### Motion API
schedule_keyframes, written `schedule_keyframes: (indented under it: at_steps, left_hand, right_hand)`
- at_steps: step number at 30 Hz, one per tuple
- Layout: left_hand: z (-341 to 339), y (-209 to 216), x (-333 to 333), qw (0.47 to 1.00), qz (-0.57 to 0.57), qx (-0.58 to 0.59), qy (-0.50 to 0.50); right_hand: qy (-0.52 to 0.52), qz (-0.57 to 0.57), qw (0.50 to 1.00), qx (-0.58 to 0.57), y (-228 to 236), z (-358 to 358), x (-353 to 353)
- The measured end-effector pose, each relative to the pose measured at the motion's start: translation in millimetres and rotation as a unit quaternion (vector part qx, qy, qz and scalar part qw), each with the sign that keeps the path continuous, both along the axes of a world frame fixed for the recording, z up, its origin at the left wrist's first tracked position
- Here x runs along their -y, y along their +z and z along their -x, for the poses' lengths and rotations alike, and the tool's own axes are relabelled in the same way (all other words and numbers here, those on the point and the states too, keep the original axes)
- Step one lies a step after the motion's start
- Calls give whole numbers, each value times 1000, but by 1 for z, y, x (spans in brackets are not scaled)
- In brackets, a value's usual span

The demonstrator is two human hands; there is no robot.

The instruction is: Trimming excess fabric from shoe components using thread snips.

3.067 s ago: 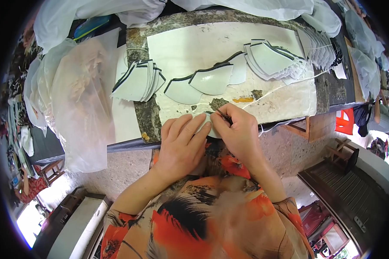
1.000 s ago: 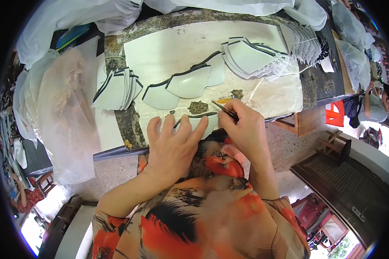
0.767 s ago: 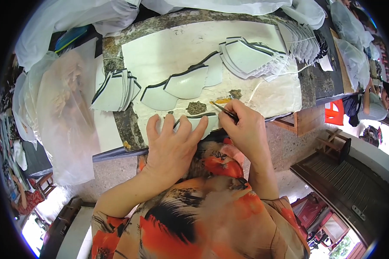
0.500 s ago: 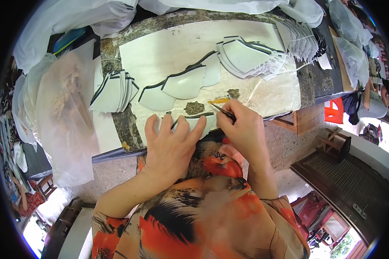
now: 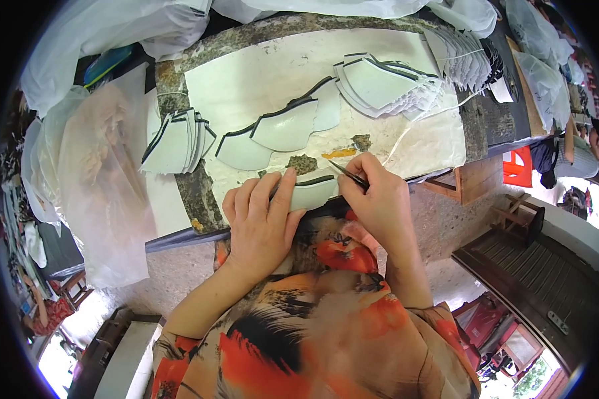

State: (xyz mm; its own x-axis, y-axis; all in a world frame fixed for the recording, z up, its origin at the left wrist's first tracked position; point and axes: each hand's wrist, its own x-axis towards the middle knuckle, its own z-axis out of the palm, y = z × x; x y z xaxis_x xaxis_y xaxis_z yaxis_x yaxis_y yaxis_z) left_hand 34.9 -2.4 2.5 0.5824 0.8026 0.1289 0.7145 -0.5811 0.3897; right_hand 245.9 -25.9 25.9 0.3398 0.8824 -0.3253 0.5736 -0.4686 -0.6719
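Observation:
At the table's near edge lies a white curved piece with a black strip along its upper edge. My left hand is on its left end, forefinger on top and thumb at the lower edge. My right hand is closed round a slim dark pointed tool, its tip just above the piece's right end. I cannot tell whether the tool is tweezers or an awl. Beyond my hands, several overlapping black-edged white pieces lie in a row.
Stacks of similar pieces lie at left and right. A tied bundle sits farther right. A brown patch and a yellow strip mark the white sheet. Translucent plastic hangs over the left side.
My left hand's spread fingers have drawn together, and its forefinger has moved left, uncovering more of the white piece. My right hand has shifted slightly, and the tool's tip is a little lower and farther right.

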Motion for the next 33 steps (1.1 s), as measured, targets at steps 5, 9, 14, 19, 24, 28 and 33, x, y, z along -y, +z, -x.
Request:
schedule_keyframes:
  at_steps: [5,9,14,19,24,28,33]
  left_hand:
    - [0,4,-6,998,25,65,8]
    - [0,10,-11,996,50,69,15]
    - [0,25,-27,984,135,113,-28]
    - [-5,29,-41,957,245,151,-19]
    - [-5,42,-48,866,463,188,35]
    - [1,50,-60,809,564,157,51]
    - [-9,50,-62,842,493,218,-6]
  right_hand:
    - [-18,-10,982,-188,-2,-12,5]
    - [13,54,965,-255,10,-15,-1]
    - [-7,46,963,-265,4,-11,-1]
    - [-18,73,954,-289,11,-11,-3]
    - [-13,90,941,-326,13,-17,-4]
    - [-17,76,933,-352,14,-19,-5]
    - [-13,124,925,-359,28,-21,-10]
